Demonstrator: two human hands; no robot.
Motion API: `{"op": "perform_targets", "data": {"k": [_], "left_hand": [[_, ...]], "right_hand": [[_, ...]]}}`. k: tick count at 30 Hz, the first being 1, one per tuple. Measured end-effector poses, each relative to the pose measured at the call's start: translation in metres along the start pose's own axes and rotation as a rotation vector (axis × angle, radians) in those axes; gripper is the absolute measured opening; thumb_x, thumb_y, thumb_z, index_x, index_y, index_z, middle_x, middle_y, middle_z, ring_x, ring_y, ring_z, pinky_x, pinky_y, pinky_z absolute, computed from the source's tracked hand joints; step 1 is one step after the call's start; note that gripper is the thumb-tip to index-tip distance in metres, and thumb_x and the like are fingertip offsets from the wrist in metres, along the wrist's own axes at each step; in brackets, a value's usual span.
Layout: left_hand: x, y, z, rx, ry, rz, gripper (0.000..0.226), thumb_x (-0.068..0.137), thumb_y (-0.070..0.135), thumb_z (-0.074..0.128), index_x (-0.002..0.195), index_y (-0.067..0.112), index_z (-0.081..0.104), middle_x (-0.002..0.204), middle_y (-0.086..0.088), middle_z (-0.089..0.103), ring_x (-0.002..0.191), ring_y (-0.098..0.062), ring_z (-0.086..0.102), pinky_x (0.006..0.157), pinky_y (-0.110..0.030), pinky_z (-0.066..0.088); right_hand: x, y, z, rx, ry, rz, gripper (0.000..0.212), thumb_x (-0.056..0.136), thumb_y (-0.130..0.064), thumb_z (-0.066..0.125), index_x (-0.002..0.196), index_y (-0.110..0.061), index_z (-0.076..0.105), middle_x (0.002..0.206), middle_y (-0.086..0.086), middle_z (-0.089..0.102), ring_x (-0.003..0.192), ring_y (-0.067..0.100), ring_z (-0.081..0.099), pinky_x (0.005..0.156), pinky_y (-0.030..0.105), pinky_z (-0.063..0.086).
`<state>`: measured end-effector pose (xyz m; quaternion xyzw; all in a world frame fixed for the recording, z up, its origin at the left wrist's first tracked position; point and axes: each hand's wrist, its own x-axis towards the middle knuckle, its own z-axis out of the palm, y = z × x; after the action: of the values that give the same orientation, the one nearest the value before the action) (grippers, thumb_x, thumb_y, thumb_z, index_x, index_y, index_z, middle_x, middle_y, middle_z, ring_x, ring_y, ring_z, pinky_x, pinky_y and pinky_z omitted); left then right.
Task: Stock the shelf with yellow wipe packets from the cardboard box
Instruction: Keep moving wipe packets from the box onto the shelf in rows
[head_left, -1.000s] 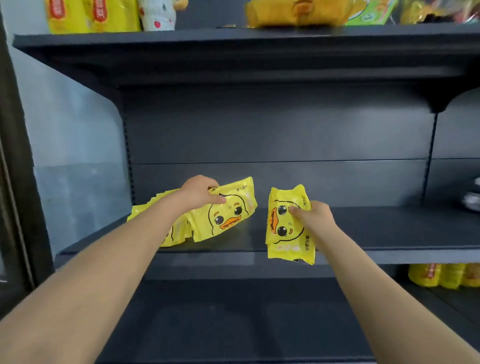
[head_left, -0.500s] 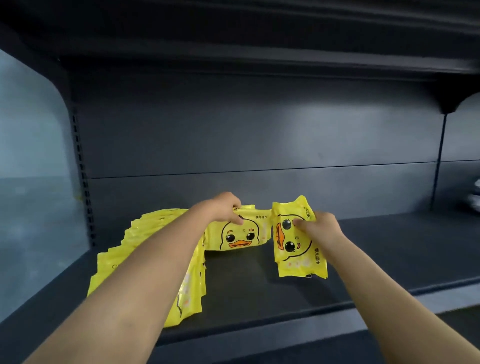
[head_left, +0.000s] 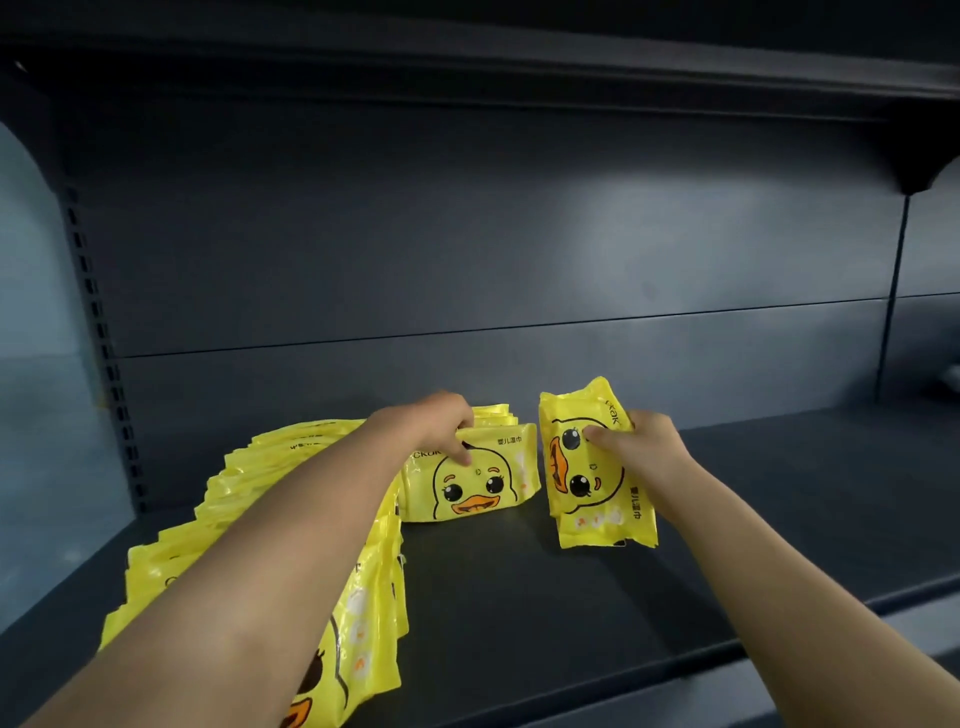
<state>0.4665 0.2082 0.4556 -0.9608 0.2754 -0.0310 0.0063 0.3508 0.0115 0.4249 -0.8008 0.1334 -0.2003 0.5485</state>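
Yellow wipe packets with a duck face stand in a curved row (head_left: 244, 514) along the left of the dark shelf (head_left: 545, 613). My left hand (head_left: 434, 423) rests on top of the row's rightmost packet (head_left: 475, 478), fingers pressed on its upper edge. My right hand (head_left: 641, 447) grips a small stack of packets (head_left: 587, 467) turned sideways, held just above the shelf to the right of the row. The cardboard box is out of view.
The shelf's grey back panel (head_left: 493, 249) rises behind the packets. The shelf above (head_left: 467, 57) overhangs close overhead. A slotted upright (head_left: 98, 332) bounds the left side. Bare shelf surface stretches right of my right hand.
The camera has moved closer and lower into the shelf. My left hand has shifted onto the top of the end packet. My right hand with its stack has edged deeper over the shelf.
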Motion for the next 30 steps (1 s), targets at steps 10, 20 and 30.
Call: {"op": "perform_targets", "data": {"k": [10,20,30], "left_hand": [[-0.005,0.001,-0.001,0.12,-0.02,-0.041,0.027,0.085,0.035,0.066,0.093,0.012,0.054,0.095,-0.003,0.054,0.08,-0.018,0.052,0.065,-0.029,0.041],[-0.074,-0.038,-0.056,0.08,0.279,-0.14,0.029,0.092,0.028,0.056,0.111,0.008,0.063,0.117,-0.008,0.06,0.108,-0.026,0.055,0.092,-0.036,0.047],[-0.118,-0.066,-0.05,0.208,0.311,-0.238,0.028,0.094,0.027,0.048,0.099,0.004,0.063,0.105,-0.009,0.062,0.098,-0.026,0.058,0.081,-0.036,0.05]], "right_hand": [[0.006,-0.005,-0.009,-0.105,-0.078,-0.111,0.018,0.084,-0.026,0.069,0.093,-0.013,0.061,0.087,0.005,0.067,0.074,0.019,0.064,0.058,0.026,0.05],[0.011,-0.064,0.054,-0.846,-0.579,-0.465,0.05,0.082,-0.03,0.071,0.127,-0.014,0.057,0.125,0.0,0.058,0.116,0.021,0.053,0.092,0.028,0.043],[0.019,-0.04,0.11,-0.917,-0.389,-0.779,0.049,0.077,-0.037,0.072,0.122,-0.021,0.06,0.113,-0.003,0.053,0.112,0.018,0.035,0.092,0.03,0.035]]}}
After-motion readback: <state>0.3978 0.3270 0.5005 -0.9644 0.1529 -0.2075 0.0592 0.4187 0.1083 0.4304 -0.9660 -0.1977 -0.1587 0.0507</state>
